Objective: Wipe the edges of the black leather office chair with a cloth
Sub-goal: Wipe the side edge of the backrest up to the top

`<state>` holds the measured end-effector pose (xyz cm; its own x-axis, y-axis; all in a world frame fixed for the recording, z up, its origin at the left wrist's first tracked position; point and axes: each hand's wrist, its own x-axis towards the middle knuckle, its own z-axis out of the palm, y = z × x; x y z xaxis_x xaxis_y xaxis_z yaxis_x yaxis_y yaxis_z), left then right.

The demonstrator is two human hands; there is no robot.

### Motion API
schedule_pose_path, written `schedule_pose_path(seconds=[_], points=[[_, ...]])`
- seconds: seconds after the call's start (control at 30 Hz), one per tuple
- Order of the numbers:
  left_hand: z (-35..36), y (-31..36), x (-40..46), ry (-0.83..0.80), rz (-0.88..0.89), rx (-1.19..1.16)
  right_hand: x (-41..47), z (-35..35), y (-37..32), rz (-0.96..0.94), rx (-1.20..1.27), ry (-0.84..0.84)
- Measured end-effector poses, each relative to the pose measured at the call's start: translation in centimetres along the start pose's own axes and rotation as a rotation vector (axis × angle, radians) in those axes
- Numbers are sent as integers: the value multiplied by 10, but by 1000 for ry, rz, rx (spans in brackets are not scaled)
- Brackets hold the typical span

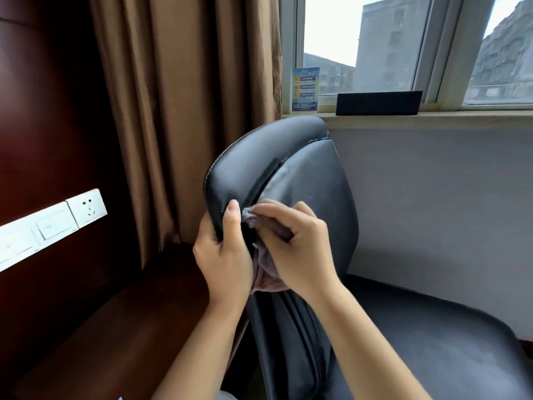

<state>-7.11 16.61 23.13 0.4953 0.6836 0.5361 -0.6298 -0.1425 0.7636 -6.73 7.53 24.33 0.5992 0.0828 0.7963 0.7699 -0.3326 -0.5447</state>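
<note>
Black leather office chair (302, 168) centre frame, backrest long axis upright, leaning toward window; seat extends right. Left hand (223, 255) grips backrest's left rim. Right hand (294, 243) pinches purplish cloth (266, 280) into seam groove. Judged mid-task: upper rim, seat edges apparently remain.

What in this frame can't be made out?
- Most of the cloth: head view, covered by the right hand and tucked in the chair crease.
- Left hand fingers: wrapped behind the chair's edge.
- Chair base and lower seat: cut off by the bottom edge.
- Card on the sill: print too small to read.
- Switch panel: cut off by the left edge.
</note>
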Motion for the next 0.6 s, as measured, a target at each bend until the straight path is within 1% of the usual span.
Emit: schedule_pose_path(seconds=[0.17,0.4,0.5,0.6], points=[[1,6,-3,-23,15,-6,38,-5,18,170,-131,2],[2,1,0,-12,71,19,95,5,51,361,-226,38],[2,0,1,-6,66,10,107,4,54,386,-254,41],[1,-2,1,-1,56,9,99,5,54,349,-214,61]])
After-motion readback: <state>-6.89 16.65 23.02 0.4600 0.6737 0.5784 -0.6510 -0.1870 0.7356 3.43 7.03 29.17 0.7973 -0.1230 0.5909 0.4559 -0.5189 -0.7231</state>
